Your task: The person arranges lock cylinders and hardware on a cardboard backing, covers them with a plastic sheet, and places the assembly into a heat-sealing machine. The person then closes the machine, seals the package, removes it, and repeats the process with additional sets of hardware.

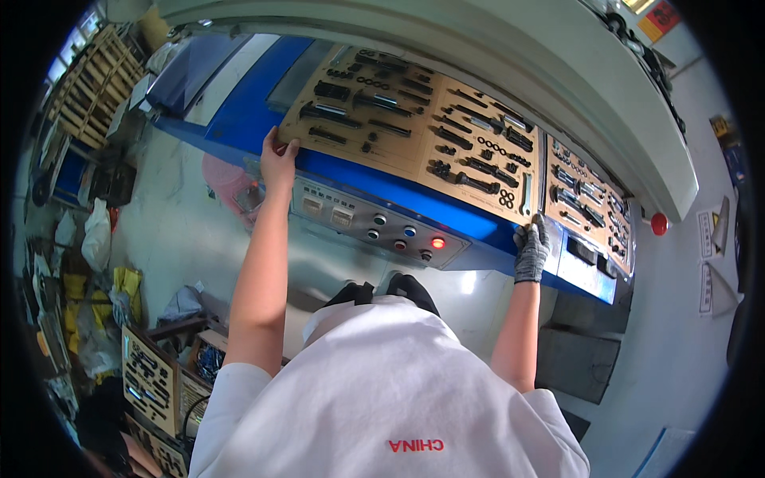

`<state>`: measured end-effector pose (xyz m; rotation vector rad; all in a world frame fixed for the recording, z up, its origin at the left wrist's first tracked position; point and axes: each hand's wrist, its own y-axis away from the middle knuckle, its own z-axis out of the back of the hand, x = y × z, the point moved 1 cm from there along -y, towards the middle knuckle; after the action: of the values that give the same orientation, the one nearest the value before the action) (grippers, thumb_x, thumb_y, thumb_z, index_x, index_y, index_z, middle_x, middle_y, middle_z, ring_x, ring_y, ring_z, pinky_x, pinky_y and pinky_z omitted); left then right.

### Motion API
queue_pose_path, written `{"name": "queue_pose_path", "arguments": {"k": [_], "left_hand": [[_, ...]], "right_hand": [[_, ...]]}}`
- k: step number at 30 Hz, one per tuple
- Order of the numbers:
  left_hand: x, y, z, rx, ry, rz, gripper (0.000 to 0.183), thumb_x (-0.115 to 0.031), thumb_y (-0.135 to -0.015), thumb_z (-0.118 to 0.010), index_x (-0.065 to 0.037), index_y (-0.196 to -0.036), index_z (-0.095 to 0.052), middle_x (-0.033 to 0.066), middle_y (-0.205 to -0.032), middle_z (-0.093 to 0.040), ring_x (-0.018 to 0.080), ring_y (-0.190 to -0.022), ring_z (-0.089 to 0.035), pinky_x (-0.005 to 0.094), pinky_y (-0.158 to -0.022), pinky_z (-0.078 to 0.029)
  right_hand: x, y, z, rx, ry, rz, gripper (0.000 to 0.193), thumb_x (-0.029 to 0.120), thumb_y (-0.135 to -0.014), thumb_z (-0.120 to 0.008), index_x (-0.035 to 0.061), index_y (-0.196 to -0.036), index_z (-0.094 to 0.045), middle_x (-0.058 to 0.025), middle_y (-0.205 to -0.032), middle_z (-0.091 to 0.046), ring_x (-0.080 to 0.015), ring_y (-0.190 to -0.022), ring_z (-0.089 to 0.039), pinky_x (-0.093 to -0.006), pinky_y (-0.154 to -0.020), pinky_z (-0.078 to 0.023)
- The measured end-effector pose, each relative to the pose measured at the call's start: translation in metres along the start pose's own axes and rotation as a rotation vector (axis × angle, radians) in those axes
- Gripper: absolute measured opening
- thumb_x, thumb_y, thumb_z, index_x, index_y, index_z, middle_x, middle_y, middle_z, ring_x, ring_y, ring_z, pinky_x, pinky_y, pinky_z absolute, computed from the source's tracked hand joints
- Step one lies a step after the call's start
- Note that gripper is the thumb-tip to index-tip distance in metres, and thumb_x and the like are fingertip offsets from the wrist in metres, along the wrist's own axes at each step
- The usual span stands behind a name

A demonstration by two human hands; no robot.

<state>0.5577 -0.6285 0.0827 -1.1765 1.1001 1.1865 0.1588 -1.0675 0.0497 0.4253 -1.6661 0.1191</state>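
Observation:
A large brown card board [398, 163] lies on the blue bed of a machine, set with rows of dark metal parts such as pins, rings and a wrench. My bare left hand [279, 159] pinches its near left corner, thumb uppermost. At the near right corner, my right hand [532, 251] in a grey knit glove grips the edge with bent fingers; some fingertips are hidden. Just past that hand lies a second, similar board [588, 199], separated from the first by a narrow dark gap.
Below the bed's blue front edge [382, 190] sits a control panel [374, 227] with a lit red button [437, 243]. A pale machine beam [510, 48] arches over the boards. More part boards [150, 374] stand at lower left, near a person's arm [139, 456]. A pink stool-like object [227, 185] stands under the bed.

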Motion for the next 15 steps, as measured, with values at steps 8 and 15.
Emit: {"name": "queue_pose_path", "arguments": {"k": [8, 15], "left_hand": [[0.017, -0.040, -0.031, 0.051, 0.051, -0.091, 0.065, -0.014, -0.094, -0.075, 0.001, -0.149, -0.045, 0.0043, -0.096, -0.066, 0.0131, -0.084, -0.063, 0.0275, -0.074, -0.051], [0.001, -0.056, -0.059, 0.054, -0.061, 0.011, 0.067, -0.020, -0.094, -0.075, -0.007, -0.153, -0.045, 0.0082, -0.102, -0.071, 0.0155, -0.088, -0.068, 0.0312, -0.073, -0.057]], "right_hand": [[0.007, -0.008, -0.022, -0.027, 0.006, 0.073, 0.041, 0.012, -0.104, -0.061, 0.0081, -0.144, -0.057, -0.0029, -0.099, -0.067, -0.0110, -0.075, -0.066, -0.0227, -0.062, -0.056], [0.026, -0.031, -0.043, -0.030, 0.147, -0.021, 0.037, 0.021, -0.106, -0.057, 0.0165, -0.143, -0.058, -0.0059, -0.091, -0.072, -0.0105, -0.066, -0.064, -0.0223, -0.053, -0.052]]}}
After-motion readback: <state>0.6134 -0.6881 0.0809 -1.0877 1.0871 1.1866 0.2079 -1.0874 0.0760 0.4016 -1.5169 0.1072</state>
